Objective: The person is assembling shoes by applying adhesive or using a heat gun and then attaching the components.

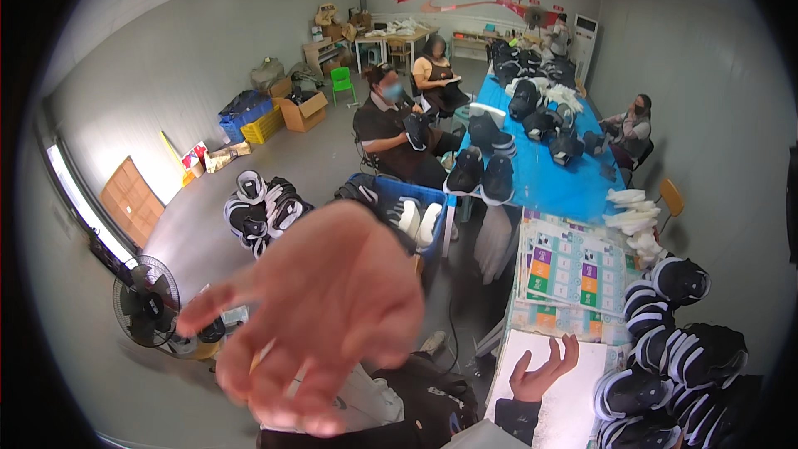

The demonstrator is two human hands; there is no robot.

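My left hand [332,291] is raised close in the middle of the view, large and slightly blurred. Its fingers are apart and loosely curled, and nothing plain to see is held; a small pale streak shows between two fingers. My right hand [542,372], in a dark sleeve, is over a white sheet [573,399] on the near table. Its palm is turned up and its spread fingers hold nothing. Beyond it lie stacks of colourful printed sheets [573,262]. Black shoe uppers with white trim [636,391] are piled to the right of the sheet.
A blue-covered table [532,183] with black shoes runs away from me; people sit along it. A blue crate [432,195] holds white and black pieces. More shoes [253,212] lie on the floor at left, near a standing fan [148,303]. An orange chair [670,198] stands at right.
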